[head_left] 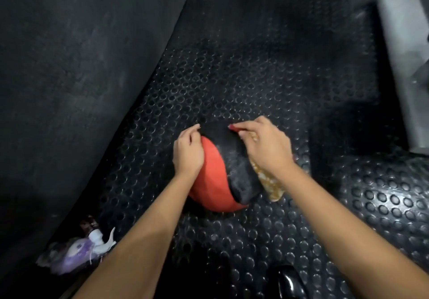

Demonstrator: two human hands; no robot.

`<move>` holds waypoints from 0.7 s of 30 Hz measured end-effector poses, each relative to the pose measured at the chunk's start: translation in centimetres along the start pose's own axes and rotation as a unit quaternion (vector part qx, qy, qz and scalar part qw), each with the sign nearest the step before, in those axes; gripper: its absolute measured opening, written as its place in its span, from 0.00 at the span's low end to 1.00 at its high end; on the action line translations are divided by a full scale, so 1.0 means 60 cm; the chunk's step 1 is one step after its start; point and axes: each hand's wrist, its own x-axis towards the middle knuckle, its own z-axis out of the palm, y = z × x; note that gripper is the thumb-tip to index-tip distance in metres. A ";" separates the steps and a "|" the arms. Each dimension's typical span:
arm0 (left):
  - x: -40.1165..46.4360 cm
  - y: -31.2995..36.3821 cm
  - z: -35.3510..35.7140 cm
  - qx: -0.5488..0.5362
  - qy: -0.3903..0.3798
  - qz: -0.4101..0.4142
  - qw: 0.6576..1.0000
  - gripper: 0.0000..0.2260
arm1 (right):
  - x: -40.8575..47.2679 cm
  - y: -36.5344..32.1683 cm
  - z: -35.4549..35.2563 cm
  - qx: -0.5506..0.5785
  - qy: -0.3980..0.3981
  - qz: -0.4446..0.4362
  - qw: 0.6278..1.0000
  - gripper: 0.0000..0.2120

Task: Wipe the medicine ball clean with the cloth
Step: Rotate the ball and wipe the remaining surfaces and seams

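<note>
A red and black medicine ball rests on the studded black rubber floor mat in the middle of the view. My left hand presses flat against the ball's left side, on the red panel. My right hand lies on the ball's right upper side and grips a yellowish patterned cloth. The cloth hangs down the ball's right flank, and part of it is hidden under my palm.
A spray bottle with a white trigger and purple label lies on the floor at the lower left. A dark padded surface rises on the left. A pale grey object stands at the upper right. A glossy black object sits at the bottom edge.
</note>
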 end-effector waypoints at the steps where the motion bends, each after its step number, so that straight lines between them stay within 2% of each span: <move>1: 0.006 -0.009 -0.012 0.011 -0.013 0.053 0.998 0.17 | 0.005 -0.008 0.000 0.024 -0.026 0.002 0.999 0.12; 2: 0.009 -0.013 -0.025 0.036 -0.036 0.105 0.993 0.20 | 0.010 -0.015 0.000 0.053 -0.047 0.006 0.997 0.13; 4: 0.006 -0.012 -0.054 0.100 -0.135 0.170 0.971 0.29 | 0.017 -0.030 0.001 0.096 -0.075 0.009 0.993 0.18; 7: 0.002 -0.004 -0.102 0.227 -0.316 0.163 0.907 0.51 | 0.026 -0.044 0.004 0.133 -0.093 0.008 0.987 0.21; 9: 0.006 -0.001 -0.127 0.324 -0.377 0.173 0.850 0.61 | 0.026 -0.044 -0.005 0.208 -0.101 0.055 0.971 0.20; 11: 0.014 0.001 -0.141 0.372 -0.386 0.186 0.823 0.66 | 0.021 -0.029 -0.021 0.261 -0.134 0.114 0.949 0.18; 13: 0.020 -0.002 -0.150 0.376 -0.374 0.192 0.826 0.67 | 0.016 -0.006 -0.038 0.293 -0.172 0.149 0.929 0.11; 15: 0.025 -0.009 -0.159 0.368 -0.363 0.197 0.833 0.67 | 0.009 0.016 -0.048 0.290 -0.162 0.179 0.926 0.07; 16: 0.027 -0.012 -0.162 0.364 -0.355 0.197 0.838 0.67 | 0.009 0.028 -0.047 0.250 -0.126 0.191 0.941 0.09; 18: 0.026 -0.017 -0.167 0.353 -0.337 0.187 0.853 0.68 | 0.009 0.045 -0.044 0.098 -0.013 0.203 0.974 0.15; 19: 0.022 -0.019 -0.166 0.342 -0.329 0.180 0.861 0.69 | 0.006 0.044 -0.046 0.042 0.040 0.199 0.978 0.16; 21: 0.013 -0.021 -0.160 0.318 -0.315 0.173 0.878 0.69 | 0.000 0.034 -0.048 0.033 0.067 0.182 0.980 0.17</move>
